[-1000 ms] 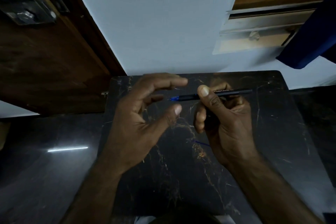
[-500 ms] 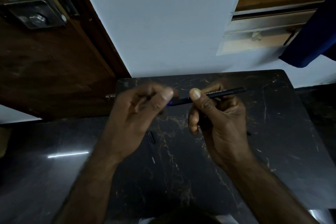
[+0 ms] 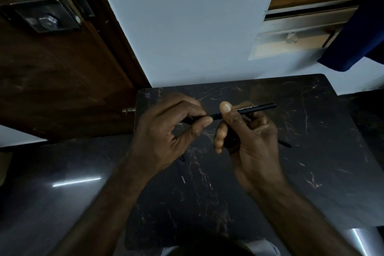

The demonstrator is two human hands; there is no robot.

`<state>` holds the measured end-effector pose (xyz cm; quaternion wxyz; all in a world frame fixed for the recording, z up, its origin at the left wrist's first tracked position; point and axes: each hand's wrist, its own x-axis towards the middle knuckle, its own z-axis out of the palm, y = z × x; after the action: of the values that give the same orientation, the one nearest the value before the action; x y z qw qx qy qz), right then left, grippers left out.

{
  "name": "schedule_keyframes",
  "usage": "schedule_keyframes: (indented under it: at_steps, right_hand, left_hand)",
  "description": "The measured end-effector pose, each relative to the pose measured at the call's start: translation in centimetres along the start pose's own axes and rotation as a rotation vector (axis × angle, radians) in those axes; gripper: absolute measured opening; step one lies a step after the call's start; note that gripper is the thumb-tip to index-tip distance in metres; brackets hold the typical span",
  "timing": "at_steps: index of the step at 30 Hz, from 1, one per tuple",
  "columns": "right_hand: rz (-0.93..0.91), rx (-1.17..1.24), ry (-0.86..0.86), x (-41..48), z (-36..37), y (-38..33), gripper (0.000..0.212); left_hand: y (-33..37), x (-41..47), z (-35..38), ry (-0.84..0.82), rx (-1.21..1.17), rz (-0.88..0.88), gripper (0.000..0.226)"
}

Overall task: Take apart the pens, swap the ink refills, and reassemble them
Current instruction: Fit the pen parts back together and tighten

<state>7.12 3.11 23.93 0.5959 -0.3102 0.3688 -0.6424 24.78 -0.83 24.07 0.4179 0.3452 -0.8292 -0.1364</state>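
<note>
A black pen barrel (image 3: pixel 254 108) with white lettering lies level above the dark marble board (image 3: pixel 311 172). My right hand (image 3: pixel 247 139) grips it, thumb on top. My left hand (image 3: pixel 166 131) pinches the pen's tip end (image 3: pixel 214 116) between thumb and fingers, so that end is mostly hidden. A thin refill or pen part (image 3: pixel 180 169) lies on the board just below my left hand. Another dark pen piece (image 3: pixel 285 144) pokes out from behind my right hand, on the board.
The marble board lies on a glossy dark counter (image 3: pixel 52 193). A brown wooden door with a metal latch (image 3: pixel 44 17) stands at the left. A white wall (image 3: pixel 187 27) is behind, with shelves (image 3: pixel 301 16) and blue cloth (image 3: pixel 357 33) at the upper right.
My left hand, open a second ago, has closed onto the pen's tip end. The blue tip section that showed before is now covered. My right hand keeps its hold on the barrel.
</note>
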Motion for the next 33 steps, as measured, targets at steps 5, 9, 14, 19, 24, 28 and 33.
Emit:
schedule_keyframes:
  at_steps: [5,9,14,19,24,28,33]
  right_hand:
    - [0.056,0.021,0.193,-0.7,-1.4,1.6,0.008]
    - [0.054,0.048,0.204,-1.8,-3.9,1.2,0.012]
    - [0.074,0.011,0.271,-3.5,-6.3,0.4,0.022]
    - [0.106,-0.01,0.309,-5.0,-6.9,0.6,0.021]
    - [0.101,-0.017,0.295,-5.7,-7.2,1.1,0.02]
    - [0.093,-0.019,0.285,-5.6,-7.1,0.9,0.019]
    - [0.087,-0.017,0.283,-5.5,-6.8,0.7,0.021]
  left_hand:
    - [-6.7,-3.0,2.5,-0.189,-0.261,-0.405,0.027]
    - [-14.1,-8.6,6.4,-0.692,0.146,-0.381,0.026]
    - [-18.1,-12.8,9.3,-0.957,0.291,-0.237,0.035]
    - [-18.5,-13.0,9.7,-1.059,0.322,-0.239,0.027]
    - [-18.5,-12.9,9.9,-1.044,0.317,-0.256,0.017]
    - [-18.5,-12.4,10.0,-1.041,0.298,-0.278,0.017]
    - [-18.7,-12.8,9.5,-0.979,0.22,-0.442,0.028]
